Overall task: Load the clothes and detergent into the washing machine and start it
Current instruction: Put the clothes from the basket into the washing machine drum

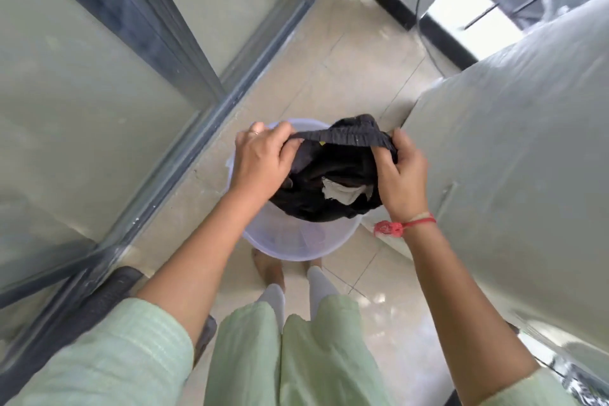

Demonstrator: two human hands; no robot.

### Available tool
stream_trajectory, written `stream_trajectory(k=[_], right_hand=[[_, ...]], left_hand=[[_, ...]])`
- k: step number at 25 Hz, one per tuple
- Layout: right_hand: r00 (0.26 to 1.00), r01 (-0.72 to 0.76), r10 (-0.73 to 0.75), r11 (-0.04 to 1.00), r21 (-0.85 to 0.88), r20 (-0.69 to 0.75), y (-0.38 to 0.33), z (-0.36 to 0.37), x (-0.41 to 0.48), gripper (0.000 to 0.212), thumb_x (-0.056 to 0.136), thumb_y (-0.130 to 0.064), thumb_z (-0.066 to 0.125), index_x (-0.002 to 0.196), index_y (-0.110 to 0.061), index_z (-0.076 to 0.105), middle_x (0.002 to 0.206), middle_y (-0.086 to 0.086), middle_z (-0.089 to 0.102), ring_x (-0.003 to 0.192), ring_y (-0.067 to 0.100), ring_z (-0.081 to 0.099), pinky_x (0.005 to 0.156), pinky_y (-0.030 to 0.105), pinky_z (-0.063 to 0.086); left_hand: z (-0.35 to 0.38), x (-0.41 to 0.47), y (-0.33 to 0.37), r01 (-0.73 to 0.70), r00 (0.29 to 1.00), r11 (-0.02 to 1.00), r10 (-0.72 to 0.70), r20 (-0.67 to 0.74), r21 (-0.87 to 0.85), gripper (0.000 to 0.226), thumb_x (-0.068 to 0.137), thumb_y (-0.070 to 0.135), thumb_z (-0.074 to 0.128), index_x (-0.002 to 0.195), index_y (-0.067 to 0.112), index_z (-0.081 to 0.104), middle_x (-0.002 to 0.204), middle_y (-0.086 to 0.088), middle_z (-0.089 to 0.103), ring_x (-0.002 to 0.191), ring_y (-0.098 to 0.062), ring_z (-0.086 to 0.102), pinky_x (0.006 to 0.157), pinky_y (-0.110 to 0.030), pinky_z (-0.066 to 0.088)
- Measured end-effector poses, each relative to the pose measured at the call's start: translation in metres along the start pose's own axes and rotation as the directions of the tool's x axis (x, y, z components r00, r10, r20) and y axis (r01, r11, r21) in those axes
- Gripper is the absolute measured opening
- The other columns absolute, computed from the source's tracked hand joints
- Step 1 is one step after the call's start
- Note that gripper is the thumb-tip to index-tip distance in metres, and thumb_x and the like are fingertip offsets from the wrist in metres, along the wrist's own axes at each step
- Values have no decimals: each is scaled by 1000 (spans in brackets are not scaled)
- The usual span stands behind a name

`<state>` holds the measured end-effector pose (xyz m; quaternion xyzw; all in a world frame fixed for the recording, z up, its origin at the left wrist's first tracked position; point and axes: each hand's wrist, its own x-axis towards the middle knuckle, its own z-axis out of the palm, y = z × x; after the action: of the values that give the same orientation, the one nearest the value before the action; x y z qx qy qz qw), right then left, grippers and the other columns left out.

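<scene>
Head view, looking straight down: my left hand [263, 161] and right hand [402, 179] each pinch one end of the elastic waistband of a dark garment [329, 181], fingers curled round the fabric, the band stretched between them. The rest of it hangs bunched over the pale plastic tub [296, 249] on the floor by my feet, with a pale patch showing in the folds. Just to my right is a grey covered appliance [514, 148], which I take to be the washing machine; I see no open lid on it. That is my worry: with both hands full, I would have to let go with one, and the bunch could slip down into the tub or drag on the floor. The hanging folds may also catch the tub's rim and tip it. I see no detergent.
</scene>
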<state>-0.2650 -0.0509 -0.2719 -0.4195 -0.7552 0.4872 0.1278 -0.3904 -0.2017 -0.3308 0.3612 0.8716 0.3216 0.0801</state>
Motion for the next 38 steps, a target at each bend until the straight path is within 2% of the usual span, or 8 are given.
stream_trajectory(k=[7, 11, 17, 20, 24, 30, 34, 38], right_hand=[[944, 275, -190, 906, -322, 271, -165, -93, -44, 46, 70, -48, 76, 100, -19, 55, 79, 0, 61, 72, 13, 55, 63, 26, 43], [835, 432, -19, 641, -634, 550, -205, -128, -60, 48, 78, -16, 65, 125, -17, 52, 111, 13, 50, 102, 33, 54, 88, 34, 44], [917, 273, -399, 633, -724, -3, -223, -164, -83, 38, 78, -9, 57, 115, -15, 58, 113, 9, 48, 81, 33, 59, 59, 33, 44], [918, 178, -342, 807, -563, -200, -213, -166, -83, 33, 81, -21, 60, 114, -16, 57, 114, 7, 51, 83, 29, 59, 66, 33, 47], [961, -119, 78, 983, -141, -265, -188, -155, -81, 30, 83, -23, 56, 109, -9, 61, 106, 15, 65, 94, 33, 61, 80, 38, 48], [849, -512, 528, 832, 212, -22, -189, -142, -85, 28, 89, -23, 53, 97, 3, 60, 105, 17, 59, 96, 33, 54, 91, 45, 49], [800, -545, 524, 430, 720, 292, -216, -152, -80, 11, 94, -7, 50, 87, -1, 57, 78, 16, 67, 47, 28, 66, 43, 44, 55], [899, -432, 340, 590, 682, 275, -249, -167, -71, 12, 91, 3, 54, 101, 1, 59, 70, 15, 69, 52, 20, 68, 48, 31, 57]], left_hand=[[-185, 17, 90, -27, 996, 994, 35, -77, 104, 27, 94, 35, 47, 89, 9, 53, 72, -24, 62, 69, -46, 58, 54, -42, 41], [-259, 18, 128, -135, 987, 973, 148, -60, 190, 24, 95, 36, 46, 90, 13, 52, 76, -19, 63, 76, -44, 59, 58, -40, 39], [-312, 5, 163, -213, 977, 970, 210, 34, 121, 28, 96, 46, 41, 90, 21, 52, 66, -4, 58, 70, -32, 57, 58, -34, 38], [-339, 15, 186, -259, 966, 958, 254, 57, 122, 26, 96, 46, 41, 86, 24, 50, 58, 6, 48, 66, -25, 51, 57, -33, 32], [-372, 24, 212, -312, 950, 937, 311, 29, 156, 25, 96, 43, 44, 86, 22, 53, 59, 5, 49, 63, -20, 48, 55, -33, 33], [-391, 37, 210, -253, 913, 953, 179, 367, 165, 33, 92, 45, 51, 80, 15, 55, 70, 3, 54, 71, -16, 54, 64, -31, 37], [-392, 31, 196, -69, 687, 959, -155, 710, 275, 41, 66, 47, 80, 94, 22, 62, 93, 10, 64, 85, -8, 60, 72, -21, 46], [-391, 29, 181, -43, 679, 802, -414, 606, 596, 35, 64, 40, 81, 90, 21, 67, 91, 3, 65, 84, -17, 60, 72, -25, 47]])
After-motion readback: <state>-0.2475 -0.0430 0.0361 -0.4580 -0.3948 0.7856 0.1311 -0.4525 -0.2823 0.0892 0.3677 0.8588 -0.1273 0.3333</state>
